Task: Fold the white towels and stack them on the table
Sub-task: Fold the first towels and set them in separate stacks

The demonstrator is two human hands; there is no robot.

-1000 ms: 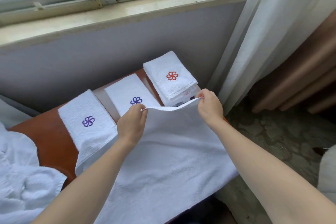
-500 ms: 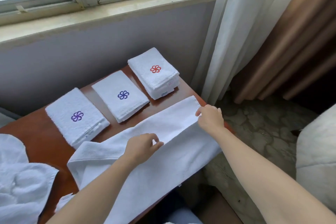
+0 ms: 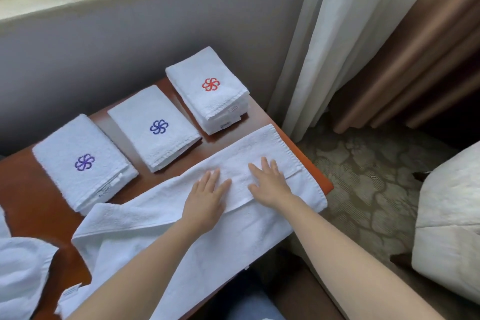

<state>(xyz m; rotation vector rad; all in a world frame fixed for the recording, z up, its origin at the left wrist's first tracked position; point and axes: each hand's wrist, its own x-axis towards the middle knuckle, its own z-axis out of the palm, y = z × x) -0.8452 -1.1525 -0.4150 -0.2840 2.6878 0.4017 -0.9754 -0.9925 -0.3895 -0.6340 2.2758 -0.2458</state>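
Note:
A long white towel (image 3: 161, 218), folded lengthwise, lies across the near side of the brown table (image 3: 33, 205); its near part hangs over the front edge. My left hand (image 3: 207, 195) and my right hand (image 3: 267, 182) press flat on it side by side, fingers straight. Behind it lie folded white towels: one with a purple emblem (image 3: 83, 161) at the left, one with a blue emblem (image 3: 155, 127) in the middle, and a stack with a red emblem (image 3: 210, 88) at the far right.
A heap of unfolded white towels (image 3: 18, 267) sits at the lower left. The grey wall (image 3: 130, 41) under the window sill backs the table. White and brown curtains (image 3: 363, 34) hang at the right; a pale cushion (image 3: 449, 221) stands on the patterned floor.
Both hands have let go of the towel's far edge after laying it down over the near half, and now lie flat on the folded towel.

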